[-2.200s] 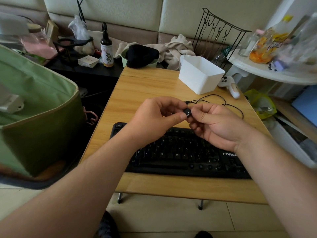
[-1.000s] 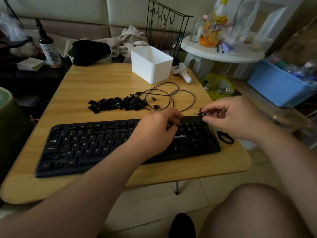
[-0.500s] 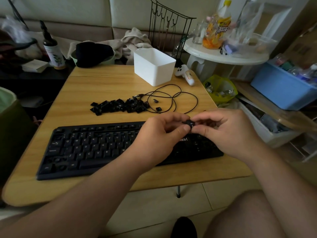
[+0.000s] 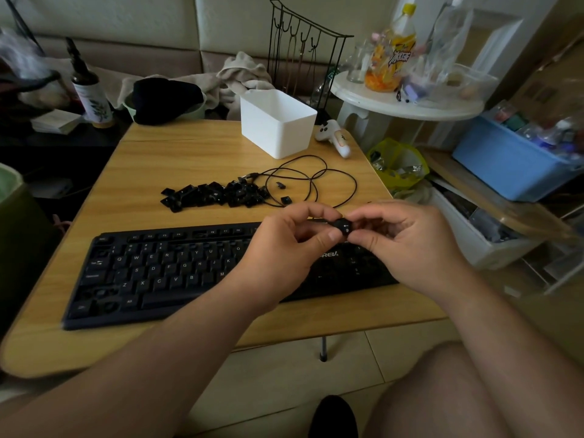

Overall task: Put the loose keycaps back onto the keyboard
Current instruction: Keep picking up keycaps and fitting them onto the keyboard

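Observation:
A black keyboard (image 4: 164, 270) lies across the near part of the wooden table (image 4: 177, 159). Above its right half, my left hand (image 4: 284, 248) and my right hand (image 4: 407, 245) meet and pinch one black keycap (image 4: 343, 227) between thumbs and fingertips; its white legend faces me. A pile of loose black keycaps (image 4: 215, 194) lies on the table behind the keyboard, with two single caps (image 4: 286, 200) to its right inside the loops of the keyboard's black cable (image 4: 331, 175). My hands hide part of the keyboard's right side.
A white plastic box (image 4: 275, 124) stands at the back of the table with a white controller (image 4: 335, 137) beside it. A wire rack (image 4: 300, 52), cloths and a bottle (image 4: 91, 96) sit behind. A round white side table (image 4: 407, 105) and a blue bin (image 4: 512, 159) stand on the right.
My right hand has come in from the keyboard's right edge and met my left hand, and both now pinch the one keycap. The view has swung and tilted a little.

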Motion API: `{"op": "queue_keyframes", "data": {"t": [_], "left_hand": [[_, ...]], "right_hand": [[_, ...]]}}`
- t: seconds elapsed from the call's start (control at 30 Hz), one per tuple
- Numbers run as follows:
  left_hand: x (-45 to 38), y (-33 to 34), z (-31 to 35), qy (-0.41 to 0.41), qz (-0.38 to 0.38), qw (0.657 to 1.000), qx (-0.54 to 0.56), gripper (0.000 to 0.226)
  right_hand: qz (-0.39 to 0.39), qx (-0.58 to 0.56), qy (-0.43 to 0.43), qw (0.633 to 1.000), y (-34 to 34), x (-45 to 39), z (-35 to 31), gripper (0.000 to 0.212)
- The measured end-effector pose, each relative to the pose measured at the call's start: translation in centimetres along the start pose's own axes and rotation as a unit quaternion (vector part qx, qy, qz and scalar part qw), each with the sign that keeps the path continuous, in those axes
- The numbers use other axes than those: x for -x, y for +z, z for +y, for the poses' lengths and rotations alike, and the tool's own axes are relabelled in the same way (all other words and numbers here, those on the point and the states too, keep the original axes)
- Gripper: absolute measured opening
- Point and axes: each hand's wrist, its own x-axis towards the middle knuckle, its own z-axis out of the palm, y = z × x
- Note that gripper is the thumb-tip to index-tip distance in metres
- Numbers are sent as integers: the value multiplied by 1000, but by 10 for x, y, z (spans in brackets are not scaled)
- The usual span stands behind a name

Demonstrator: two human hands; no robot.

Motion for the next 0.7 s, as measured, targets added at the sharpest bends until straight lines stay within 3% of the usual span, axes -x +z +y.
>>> {"op": "queue_keyframes", "data": {"t": [0.23, 0.47, 0.7], "left_hand": [[-2, 8, 0, -2, 6, 1000, 9, 24], [-6, 14, 1, -12, -8, 998, 56, 22], [-14, 8, 1, -46, -18, 994, 95, 38]], "right_hand": [[-1, 63, -6, 998, -7, 4, 4, 18], [-34, 100, -51, 993, -3, 7, 0, 42], [2, 42, -2, 999, -4, 5, 6, 26]]}}
